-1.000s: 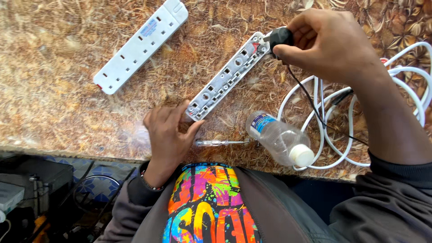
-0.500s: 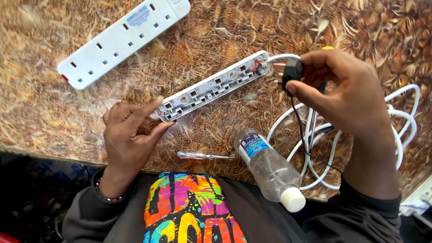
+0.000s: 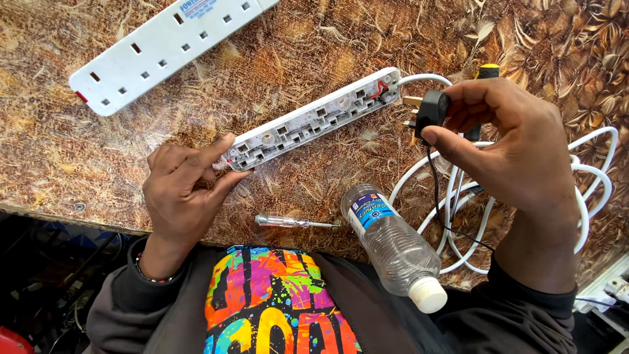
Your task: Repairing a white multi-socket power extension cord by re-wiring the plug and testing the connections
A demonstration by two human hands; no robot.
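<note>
Strip, cover off and sockets' metal exposed, lies diagonally mid-tabletop. Left hand pins its near end with fingertips, not closed around it. Right hand pinches black plug, brass pins toward strip's far end. Step: likely test-plugging; next needs pins lined with slots. Screwdriver and bottle lie nearby.
</note>
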